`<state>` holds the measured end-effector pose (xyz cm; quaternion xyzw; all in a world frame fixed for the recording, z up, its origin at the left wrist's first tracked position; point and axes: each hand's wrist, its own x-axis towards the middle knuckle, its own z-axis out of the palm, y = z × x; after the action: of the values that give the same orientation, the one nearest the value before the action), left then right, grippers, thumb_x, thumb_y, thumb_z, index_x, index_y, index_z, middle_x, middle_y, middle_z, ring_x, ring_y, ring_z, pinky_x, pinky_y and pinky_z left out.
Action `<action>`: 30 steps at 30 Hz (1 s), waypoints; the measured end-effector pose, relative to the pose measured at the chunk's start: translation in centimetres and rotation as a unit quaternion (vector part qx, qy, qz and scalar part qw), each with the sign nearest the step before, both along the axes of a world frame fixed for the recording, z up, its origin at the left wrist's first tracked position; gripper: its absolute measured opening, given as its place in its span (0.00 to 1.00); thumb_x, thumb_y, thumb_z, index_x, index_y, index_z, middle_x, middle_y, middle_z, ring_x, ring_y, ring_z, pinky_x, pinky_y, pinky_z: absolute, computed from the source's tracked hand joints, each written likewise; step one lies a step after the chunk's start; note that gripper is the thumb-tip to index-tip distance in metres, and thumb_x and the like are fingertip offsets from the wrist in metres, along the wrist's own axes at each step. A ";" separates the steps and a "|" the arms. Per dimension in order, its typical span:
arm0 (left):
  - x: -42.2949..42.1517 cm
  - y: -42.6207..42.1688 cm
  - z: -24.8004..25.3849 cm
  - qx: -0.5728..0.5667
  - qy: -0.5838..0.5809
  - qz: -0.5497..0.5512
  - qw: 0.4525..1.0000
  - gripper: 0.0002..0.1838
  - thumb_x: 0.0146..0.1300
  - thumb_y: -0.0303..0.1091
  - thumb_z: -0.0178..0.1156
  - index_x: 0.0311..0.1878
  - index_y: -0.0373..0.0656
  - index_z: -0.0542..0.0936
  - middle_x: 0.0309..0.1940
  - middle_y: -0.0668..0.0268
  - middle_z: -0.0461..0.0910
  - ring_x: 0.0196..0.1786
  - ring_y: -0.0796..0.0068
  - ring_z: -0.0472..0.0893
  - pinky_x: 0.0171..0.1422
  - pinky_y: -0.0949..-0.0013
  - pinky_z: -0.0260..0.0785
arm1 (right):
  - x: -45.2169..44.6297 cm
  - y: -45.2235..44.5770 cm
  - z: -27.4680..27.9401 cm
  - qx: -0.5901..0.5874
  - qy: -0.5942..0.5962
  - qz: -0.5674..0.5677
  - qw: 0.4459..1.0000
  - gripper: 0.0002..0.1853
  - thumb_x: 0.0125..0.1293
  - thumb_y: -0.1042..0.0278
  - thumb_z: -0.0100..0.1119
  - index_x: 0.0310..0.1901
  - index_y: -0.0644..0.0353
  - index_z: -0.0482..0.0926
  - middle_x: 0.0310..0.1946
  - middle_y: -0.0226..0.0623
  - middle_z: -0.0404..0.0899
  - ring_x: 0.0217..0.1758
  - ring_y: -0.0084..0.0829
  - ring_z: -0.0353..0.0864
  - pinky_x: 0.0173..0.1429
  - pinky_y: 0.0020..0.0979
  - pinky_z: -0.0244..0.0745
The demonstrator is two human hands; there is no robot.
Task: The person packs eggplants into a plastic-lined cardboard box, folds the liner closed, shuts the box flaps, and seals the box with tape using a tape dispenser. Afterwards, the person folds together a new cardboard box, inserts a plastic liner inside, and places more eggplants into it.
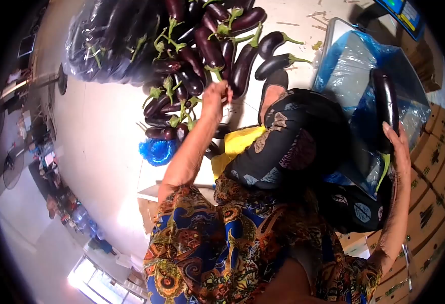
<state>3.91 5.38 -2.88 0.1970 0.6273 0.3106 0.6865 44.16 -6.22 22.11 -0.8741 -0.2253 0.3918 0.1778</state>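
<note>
My left hand (216, 99) is closed at the green stem end of a dark purple eggplant (210, 48) in the pile on the floor. Its fingertips are partly hidden. A long eggplant (384, 93) is in my right hand (399, 144), held lengthwise with its green stem pointing back toward me. This eggplant is over a container lined with a blue plastic bag (346, 55). Beside my left hand lies another eggplant (244, 68), its stem pointing away from me.
A clear plastic bag full of eggplants (108, 45) stands at the far left. Near my left forearm are a blue netting bundle (157, 151) and a yellow cloth or bag (243, 141). Stacked cardboard boxes (428, 187) line the right. A blue-edged device (402, 15) sits at top right.
</note>
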 end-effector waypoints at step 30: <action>-4.0 1.3 -1.7 -0.081 -0.123 0.111 0.983 0.22 0.61 0.44 0.65 0.51 0.40 0.76 0.42 0.60 0.80 0.41 0.61 0.80 0.38 0.65 0.79 | 6.6 0.3 -20.7 -0.166 -0.089 0.162 0.969 0.24 0.69 0.44 0.52 0.50 0.59 0.80 0.46 0.52 0.82 0.50 0.45 0.84 0.52 0.43 0.77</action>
<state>-0.05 6.64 -4.53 0.0304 0.5788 0.3550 0.7335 50.73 -5.96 1.43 -0.8747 -0.3104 0.3679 -0.0565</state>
